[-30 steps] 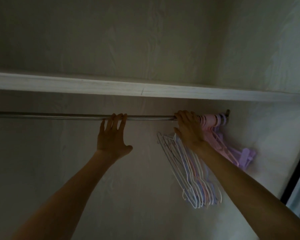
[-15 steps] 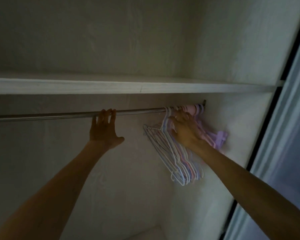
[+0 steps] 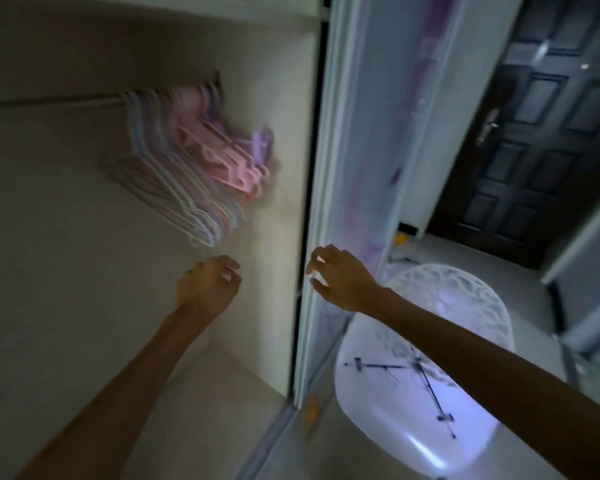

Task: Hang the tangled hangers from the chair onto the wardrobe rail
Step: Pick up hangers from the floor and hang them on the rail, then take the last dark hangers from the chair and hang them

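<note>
A white chair [image 3: 426,358] is standing right of the wardrobe's sliding door [image 3: 354,168], with dark hangers [image 3: 426,379] lying on its seat. The pastel hangers [image 3: 194,161], blurred, are hanging bunched at the rail's [image 3: 49,102] right end. Both hands are holding nothing, fingers loosely curled. The left hand [image 3: 205,289] has let go of the rail, and the right hand [image 3: 340,277] has left the hangers; both are now hanging lower.

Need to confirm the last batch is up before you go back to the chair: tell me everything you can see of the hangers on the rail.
The hangers hang bunched at the right end of the rail, close to the wardrobe's side wall. Thin white, pale-blue and lilac ones sit left, chunkier pink and purple ones right. They look like plastic or coated wire, though blur hides detail. All slant down to the right. Neither hand touches them.
</note>
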### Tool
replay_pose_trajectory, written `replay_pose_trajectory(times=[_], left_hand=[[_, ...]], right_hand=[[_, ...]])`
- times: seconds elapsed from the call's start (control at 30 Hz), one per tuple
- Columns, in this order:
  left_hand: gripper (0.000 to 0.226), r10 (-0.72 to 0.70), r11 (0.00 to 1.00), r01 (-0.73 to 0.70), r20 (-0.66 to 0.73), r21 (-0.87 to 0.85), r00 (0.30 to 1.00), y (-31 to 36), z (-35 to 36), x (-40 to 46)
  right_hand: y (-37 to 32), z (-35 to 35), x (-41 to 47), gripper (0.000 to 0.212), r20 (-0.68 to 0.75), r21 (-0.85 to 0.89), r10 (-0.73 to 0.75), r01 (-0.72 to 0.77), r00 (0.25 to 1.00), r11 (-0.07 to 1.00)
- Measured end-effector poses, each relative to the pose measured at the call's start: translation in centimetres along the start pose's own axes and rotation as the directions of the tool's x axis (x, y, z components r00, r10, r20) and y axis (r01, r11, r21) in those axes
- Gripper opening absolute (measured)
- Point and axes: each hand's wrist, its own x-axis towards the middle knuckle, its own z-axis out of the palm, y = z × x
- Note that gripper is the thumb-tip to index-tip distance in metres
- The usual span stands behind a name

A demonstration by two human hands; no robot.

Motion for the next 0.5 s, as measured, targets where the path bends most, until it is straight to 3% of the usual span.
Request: replay_pose_trajectory(times=[0.1, 0.2, 0.37, 0.5], left_hand=[[0.016, 0.063, 0.998, -0.062, 0.175, -0.006, 0.983, 2.9, 5.2, -0.8], [0.018, 0.103, 0.994, -0.112, 0.336, 0.006, 0.936, 5.7, 10.8, -0.7], [0.025, 0.078, 0.995, -0.103, 0.609, 0.006, 0.789, 10.2, 21.8, 0.7], [0.024, 0.039, 0.997, -0.079, 0.737, 0.019, 0.675, 11.6, 31.4, 1.7]], right_hand=[[4.0, 1.2, -6.7, 0.016, 0.130, 0.018, 0.166, -0.169, 0.978, 0.985], [8.6, 3.0, -12.5, 0.024, 0.244, -0.010, 0.347, -0.355, 0.906, 0.935], [17.1, 7.0, -19.5, 0.027, 0.447, -0.047, 0.528, -0.570, 0.722, 0.820], [23.7, 11.6, -24.5, 0.029, 0.588, -0.060, 0.563, -0.662, 0.581, 0.747]])
